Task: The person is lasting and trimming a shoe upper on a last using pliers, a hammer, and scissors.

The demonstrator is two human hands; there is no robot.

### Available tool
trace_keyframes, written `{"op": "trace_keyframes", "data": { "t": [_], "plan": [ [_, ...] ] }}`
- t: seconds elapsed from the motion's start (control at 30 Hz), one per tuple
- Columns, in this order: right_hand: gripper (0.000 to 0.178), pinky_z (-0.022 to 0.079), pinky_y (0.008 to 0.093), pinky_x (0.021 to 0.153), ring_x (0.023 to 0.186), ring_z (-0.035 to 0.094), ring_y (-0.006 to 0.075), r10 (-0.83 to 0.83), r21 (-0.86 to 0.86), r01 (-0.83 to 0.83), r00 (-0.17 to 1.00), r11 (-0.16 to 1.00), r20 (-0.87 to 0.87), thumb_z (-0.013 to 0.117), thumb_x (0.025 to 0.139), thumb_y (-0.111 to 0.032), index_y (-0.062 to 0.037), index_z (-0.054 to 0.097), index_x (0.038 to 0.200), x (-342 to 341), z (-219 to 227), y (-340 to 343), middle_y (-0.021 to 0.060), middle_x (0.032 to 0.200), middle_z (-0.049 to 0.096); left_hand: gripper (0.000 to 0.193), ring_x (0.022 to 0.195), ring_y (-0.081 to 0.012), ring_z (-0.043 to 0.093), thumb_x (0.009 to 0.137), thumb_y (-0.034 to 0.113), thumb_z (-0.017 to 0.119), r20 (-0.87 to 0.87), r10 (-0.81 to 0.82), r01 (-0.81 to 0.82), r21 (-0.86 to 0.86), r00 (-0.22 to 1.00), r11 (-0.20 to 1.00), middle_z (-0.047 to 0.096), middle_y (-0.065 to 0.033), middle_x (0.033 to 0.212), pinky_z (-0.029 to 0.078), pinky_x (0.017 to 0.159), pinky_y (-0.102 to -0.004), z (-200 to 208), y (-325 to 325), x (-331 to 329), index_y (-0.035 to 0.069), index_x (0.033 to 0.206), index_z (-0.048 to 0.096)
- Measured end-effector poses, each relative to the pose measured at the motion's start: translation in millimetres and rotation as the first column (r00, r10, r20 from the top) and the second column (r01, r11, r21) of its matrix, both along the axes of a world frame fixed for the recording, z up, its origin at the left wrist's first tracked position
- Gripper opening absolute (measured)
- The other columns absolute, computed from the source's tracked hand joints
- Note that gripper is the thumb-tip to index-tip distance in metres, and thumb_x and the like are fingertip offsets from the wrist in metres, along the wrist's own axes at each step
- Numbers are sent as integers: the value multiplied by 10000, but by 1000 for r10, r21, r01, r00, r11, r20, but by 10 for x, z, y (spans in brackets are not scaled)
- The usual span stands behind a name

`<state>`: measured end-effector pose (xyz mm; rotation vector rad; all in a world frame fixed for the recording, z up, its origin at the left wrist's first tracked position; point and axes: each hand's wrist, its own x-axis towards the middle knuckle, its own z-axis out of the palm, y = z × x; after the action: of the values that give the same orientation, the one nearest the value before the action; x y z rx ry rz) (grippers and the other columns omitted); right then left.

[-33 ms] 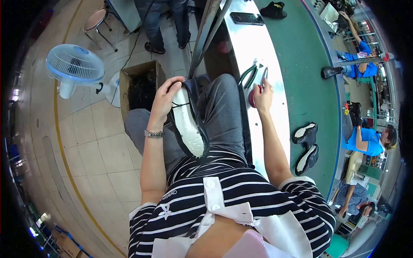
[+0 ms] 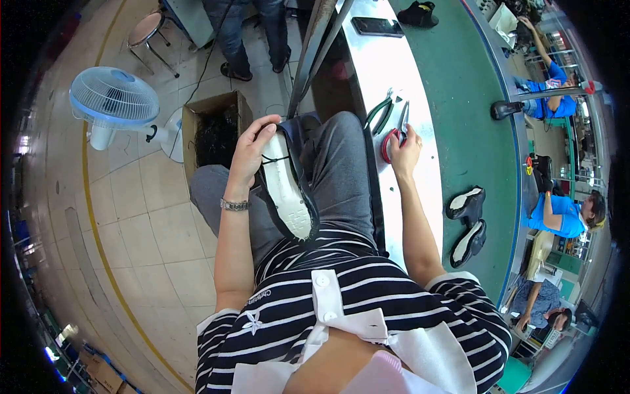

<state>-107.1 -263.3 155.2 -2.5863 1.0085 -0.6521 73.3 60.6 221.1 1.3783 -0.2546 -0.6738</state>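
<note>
My left hand (image 2: 252,152) is closed on the toe or heel end of a black shoe upper (image 2: 312,209), with the thumb on its pale underside. The upper lies over my lap, its white insole board (image 2: 286,194) facing up, and a dark cord crosses that board near my fingers. My right hand (image 2: 406,152) is on the bench, its fingers closed round the red handles of a pair of scissors (image 2: 386,148). Their metal blades point away from me. Just left of the scissors lie green-handled pliers (image 2: 378,118), apart from my fingers.
Two more black shoe uppers (image 2: 467,203) rest on the green belt (image 2: 453,118) at right, with another dark shoe at its far end. A phone (image 2: 377,27) lies on the metal bench (image 2: 418,197). At left stand a carton (image 2: 189,141) of black scraps and a fan (image 2: 114,98).
My right hand has shifted slightly to the right and toward me, and the red scissor handles show more. My left hand and the shoe upper have hardly moved.
</note>
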Motion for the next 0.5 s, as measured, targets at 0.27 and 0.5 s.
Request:
{"op": "trace_keyframes", "data": {
  "t": [0.27, 0.5],
  "plan": [
    [492, 512, 274, 603, 649, 646, 171, -128, 722, 190, 982, 665, -140, 744, 761, -201, 82, 570, 1123, -850, 250, 106, 108, 751, 667, 708, 1375, -219, 322, 992, 538, 358, -151, 23, -85, -417, 988, 905, 369, -115, 1488, 210, 1138, -331, 108, 276, -235, -17, 1431, 365],
    [670, 402, 213, 645, 702, 502, 96, 125, 988, -71, 988, -137, 89, 812, 716, -297, -21, 528, 1257, -638, 1543, 1242, -33, 818, 503, 402, 1173, -304, 548, 809, 216, 745, 688, 108, -379, 256, 717, 889, 513, -153, 1361, 431, 977, -370, 325, 254, -649, 73, 1176, 661]
  ]
}}
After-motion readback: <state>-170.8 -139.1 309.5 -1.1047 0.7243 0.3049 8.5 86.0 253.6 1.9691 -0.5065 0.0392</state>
